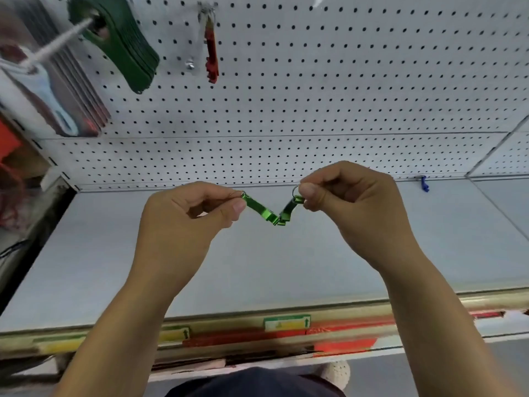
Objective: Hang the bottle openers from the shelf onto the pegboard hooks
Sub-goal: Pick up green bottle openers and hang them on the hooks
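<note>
Both arms are bare all the way down, no sleeves, no watch, no rings or bracelets that I can spot. Short trimmed nails on the left hand and the right hand. At the bottom edge there's a dark navy fabric garment and a cream perforated shoe toe.

Bright, even, diffuse light with faint shadows; the pegboard is pale and slightly washed out; wide-angle bending curves lines towards the edges; blur smears packs at ten o'clock and shelf-edge labels at six o'clock.
</note>
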### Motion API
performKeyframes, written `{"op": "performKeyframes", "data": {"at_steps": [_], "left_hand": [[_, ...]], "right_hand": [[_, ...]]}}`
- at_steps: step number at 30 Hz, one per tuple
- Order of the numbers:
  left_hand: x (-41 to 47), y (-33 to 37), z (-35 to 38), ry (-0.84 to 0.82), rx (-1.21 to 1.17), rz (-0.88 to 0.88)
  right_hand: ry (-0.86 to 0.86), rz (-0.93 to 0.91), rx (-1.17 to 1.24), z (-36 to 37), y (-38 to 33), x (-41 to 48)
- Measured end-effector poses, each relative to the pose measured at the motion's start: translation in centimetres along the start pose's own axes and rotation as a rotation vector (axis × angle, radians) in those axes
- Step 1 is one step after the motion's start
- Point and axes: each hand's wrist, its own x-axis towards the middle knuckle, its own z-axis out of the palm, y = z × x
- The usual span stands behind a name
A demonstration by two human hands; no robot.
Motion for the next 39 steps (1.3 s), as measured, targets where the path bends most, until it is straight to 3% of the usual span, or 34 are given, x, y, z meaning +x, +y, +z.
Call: {"op": "performKeyframes", "data": {"at_steps": [6, 11, 22, 33, 39], "left_hand": [[0.5, 2.5, -3.3, 0.007, 0.068, 0.111], [0.4, 4.5, -5.5, -0.11, 0.25, 0.121], [0.4, 6.1, -7.5, -0.227, 0.134, 0.047], [0.7, 7.6, -7.0, -0.056, -0.088, 0.351], [1.7, 8.7, -4.9, -0.054, -0.184, 0.527]], "right_hand": [[-0.007, -0.136, 0.055, 3.7, -3.3, 0.8], [0.002, -0.226, 0.107, 5.6, -6.1, 1.3], [0.053, -0.332, 0.089, 7.5, -10.3, 2.9], [0.041, -0.221, 0.029, 7.7, -10.6, 4.4], [0.069, -0.201, -0.025, 7.5, -10.2, 4.3]]}}
